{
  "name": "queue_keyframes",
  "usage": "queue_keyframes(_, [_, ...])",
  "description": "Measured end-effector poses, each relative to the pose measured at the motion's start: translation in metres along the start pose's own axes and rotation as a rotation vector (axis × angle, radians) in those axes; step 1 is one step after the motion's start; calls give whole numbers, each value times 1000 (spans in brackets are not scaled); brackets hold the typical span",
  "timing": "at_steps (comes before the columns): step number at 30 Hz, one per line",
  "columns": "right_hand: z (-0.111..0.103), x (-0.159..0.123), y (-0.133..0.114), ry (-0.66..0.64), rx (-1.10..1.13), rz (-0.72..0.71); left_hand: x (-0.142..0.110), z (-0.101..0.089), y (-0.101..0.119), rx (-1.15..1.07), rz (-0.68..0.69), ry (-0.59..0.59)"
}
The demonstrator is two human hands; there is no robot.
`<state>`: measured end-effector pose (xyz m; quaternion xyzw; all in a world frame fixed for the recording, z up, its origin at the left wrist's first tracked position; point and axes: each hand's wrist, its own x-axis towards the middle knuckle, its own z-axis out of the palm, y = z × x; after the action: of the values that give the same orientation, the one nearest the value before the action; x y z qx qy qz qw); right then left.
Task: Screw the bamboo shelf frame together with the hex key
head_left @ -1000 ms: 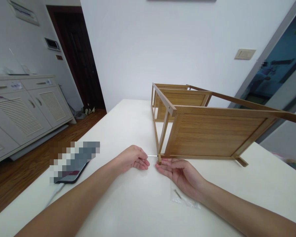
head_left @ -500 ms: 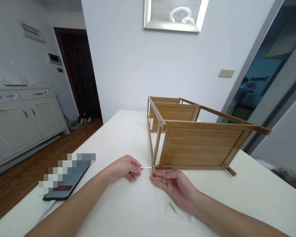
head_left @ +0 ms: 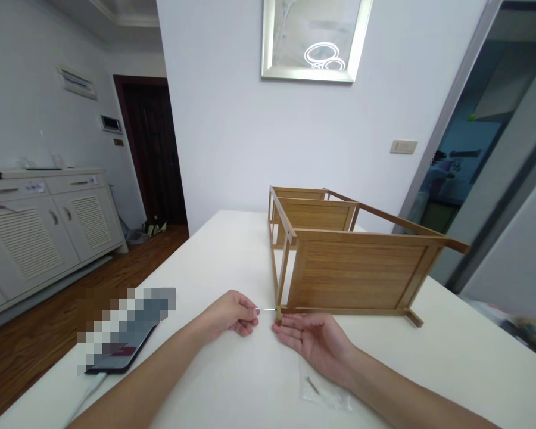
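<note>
A wooden shelf rack (head_left: 361,271) lies on its side on the white table (head_left: 196,381). My left hand (head_left: 232,313) is closed, pinching a thin metal rod (head_left: 267,309) that looks like the shaft of a hex key. The rod's far end meets the rack's near-left leg end (head_left: 279,316). My right hand (head_left: 315,342) is palm up, its fingers against the same leg from the right, steadying it; how firm the grip is cannot be seen. Beside that wrist, a screw (head_left: 312,386) lies with a clear plastic bag (head_left: 335,398).
A phone (head_left: 125,351) with a white cable (head_left: 87,396) lies at the table's left side. A white wall stands behind the rack, with a framed picture (head_left: 312,39) on it. To the left is a white cabinet (head_left: 49,220). A person (head_left: 438,173) is in the room at right.
The view has tilted up, bringing the framed picture into sight. Both hands stay at the same leg, the rod still between the left fingers and the wood. The left fingers have shifted slightly.
</note>
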<state>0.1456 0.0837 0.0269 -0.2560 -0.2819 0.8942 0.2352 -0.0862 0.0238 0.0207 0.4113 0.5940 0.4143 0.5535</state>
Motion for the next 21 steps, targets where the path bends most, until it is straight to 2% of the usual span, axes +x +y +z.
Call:
queue_keyframes(16, [-5, 1, 2, -4, 3, -7, 5, 5, -5, 343, 187, 133])
queue_keyframes(19, [-4, 0, 2, -7, -8, -6, 4, 3, -6, 468, 225, 156])
queue_keyframes(21, [-3, 0, 1, -8, -9, -7, 4, 1, -7, 598, 313, 190])
